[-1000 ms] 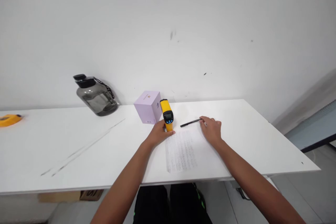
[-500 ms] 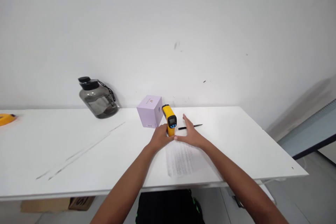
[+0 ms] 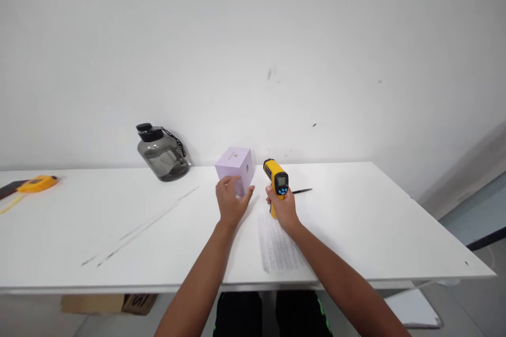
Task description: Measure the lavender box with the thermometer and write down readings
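My right hand (image 3: 285, 208) is wrapped round the handle of a yellow and black infrared thermometer gun (image 3: 276, 175), its small screen and blue buttons facing me. In front of the lilac box (image 3: 234, 158) is my left hand (image 3: 232, 201), fingers spread and thumb apart; whether the fingertips touch the box I cannot tell. Below the thermometer lies a printed sheet of paper (image 3: 279, 250). A black pen (image 3: 303, 190) rests behind my right hand, partly hidden by it.
A grey water bottle (image 3: 166, 160) with a black lid leans by the wall at the left. Farther left on the white table (image 3: 158, 242) lies a yellow and black tool (image 3: 38, 184), cut off by the frame edge. Under the table is a cardboard box (image 3: 93, 304).
The thermometer gun has passed from my left hand into my right. My left hand has let go and moved left to the lilac box. The view has shifted a little left.
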`<state>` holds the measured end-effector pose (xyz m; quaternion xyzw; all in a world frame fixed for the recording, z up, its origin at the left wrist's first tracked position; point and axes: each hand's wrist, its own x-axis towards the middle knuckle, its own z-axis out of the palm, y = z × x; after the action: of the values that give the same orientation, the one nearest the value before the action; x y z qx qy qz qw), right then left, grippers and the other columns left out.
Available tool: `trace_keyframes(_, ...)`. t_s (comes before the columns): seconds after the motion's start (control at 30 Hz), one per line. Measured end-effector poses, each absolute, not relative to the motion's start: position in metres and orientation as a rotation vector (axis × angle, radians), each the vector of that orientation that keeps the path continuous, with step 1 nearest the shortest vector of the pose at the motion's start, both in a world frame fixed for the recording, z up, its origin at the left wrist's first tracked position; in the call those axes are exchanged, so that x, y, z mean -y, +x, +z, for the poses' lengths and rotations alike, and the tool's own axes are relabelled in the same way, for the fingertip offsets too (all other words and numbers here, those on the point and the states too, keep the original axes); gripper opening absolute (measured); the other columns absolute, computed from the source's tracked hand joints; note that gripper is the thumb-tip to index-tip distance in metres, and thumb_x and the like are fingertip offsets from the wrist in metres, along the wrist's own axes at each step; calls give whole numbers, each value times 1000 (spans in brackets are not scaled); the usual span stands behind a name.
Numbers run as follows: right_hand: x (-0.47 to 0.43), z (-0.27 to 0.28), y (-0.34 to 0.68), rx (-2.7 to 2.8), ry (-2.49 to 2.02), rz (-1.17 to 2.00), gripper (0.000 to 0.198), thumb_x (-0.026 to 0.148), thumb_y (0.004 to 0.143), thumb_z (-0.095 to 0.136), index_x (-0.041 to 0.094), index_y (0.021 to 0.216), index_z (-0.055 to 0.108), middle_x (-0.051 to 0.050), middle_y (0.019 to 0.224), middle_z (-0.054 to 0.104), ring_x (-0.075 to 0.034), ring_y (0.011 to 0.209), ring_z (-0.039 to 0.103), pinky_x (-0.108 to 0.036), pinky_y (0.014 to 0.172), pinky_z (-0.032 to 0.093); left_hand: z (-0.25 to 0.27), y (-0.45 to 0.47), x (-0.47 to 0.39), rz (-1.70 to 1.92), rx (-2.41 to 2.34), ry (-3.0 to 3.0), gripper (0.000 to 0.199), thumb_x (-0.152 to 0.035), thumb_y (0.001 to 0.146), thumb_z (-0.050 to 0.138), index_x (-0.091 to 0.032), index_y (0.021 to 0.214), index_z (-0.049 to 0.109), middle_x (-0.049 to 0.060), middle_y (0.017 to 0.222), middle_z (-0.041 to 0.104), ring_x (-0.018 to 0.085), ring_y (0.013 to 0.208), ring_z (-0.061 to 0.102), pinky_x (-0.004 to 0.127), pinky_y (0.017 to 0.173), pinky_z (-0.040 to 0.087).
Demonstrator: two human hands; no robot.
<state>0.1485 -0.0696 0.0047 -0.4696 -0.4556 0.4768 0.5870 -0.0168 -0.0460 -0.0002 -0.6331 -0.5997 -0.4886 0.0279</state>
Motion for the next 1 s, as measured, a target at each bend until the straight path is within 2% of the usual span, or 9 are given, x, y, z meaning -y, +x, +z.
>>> trace_keyframes(0.1,67,1,145,1034,-1132,1108,47,54,75,73,21,105,58,-3,87,62,-18,74,59,-32,69,52,-8,-20,36,-1655,2012,-1634,97,-53,73,76,-12,147,30,27,152,30,38,149,24,53,121,22)
trace_keyframes(0.13,66,-2,144,1044,-1135,1098,51,50,74,74,21,113,57,-4,93,63,-18,76,60,-32,71,53,-11,-21,32,-1679,2106,-1615,108,-53,69,79,-12,150,21,27,155,26,40,150,22,55,121,21)
trace_keyframes(0.2,64,-7,143,1048,-1109,1102,68,43,73,76,24,133,49,-5,104,63,-18,82,61,-32,75,54,-15,-24,26,-1703,2312,-1642,119,-51,62,84,-16,152,14,27,155,30,41,148,28,58,118,27)
trace_keyframes(0.33,60,-13,142,1028,-1007,1174,94,33,71,77,29,151,28,-4,115,61,-16,88,63,-33,82,54,-17,-30,20,-1773,2433,-1652,109,-46,56,88,-21,144,29,22,146,47,40,138,44,59,110,39)
trace_keyframes(0.47,61,-9,143,1044,-928,1257,98,29,70,77,29,154,26,-4,115,63,-16,86,63,-34,83,53,-18,-30,17,-2053,2374,-1703,98,-47,58,89,-22,137,37,20,142,50,36,131,52,54,108,45)
trace_keyframes(0.57,63,-4,143,1050,-897,1254,100,27,70,77,27,155,25,-6,117,62,-18,94,64,-36,89,53,-22,-25,15,-2234,2308,-1860,94,-45,59,90,-23,135,39,17,136,55,32,123,59,52,104,50)
trace_keyframes(0.8,65,0,142,1024,-858,1247,104,24,68,80,24,156,23,-11,126,62,-22,109,66,-39,98,52,-33,-21,9,-2187,2211,-2164,100,-39,55,92,-20,139,41,16,130,60,29,117,62,51,104,49)
trace_keyframes(0.9,64,0,143,1022,-867,1233,104,25,69,80,23,156,23,-11,124,64,-21,106,66,-38,94,54,-34,-22,6,-2274,2191,-2192,97,-39,56,91,-20,138,42,15,128,61,27,114,63,50,103,49)
trace_keyframes(1.0,62,2,146,1048,-906,1218,102,27,69,78,25,156,25,-10,119,65,-19,93,68,-35,80,59,-31,-23,6,-2378,2172,-2230,92,-38,57,90,-21,135,45,13,125,63,26,107,66,48,98,52)
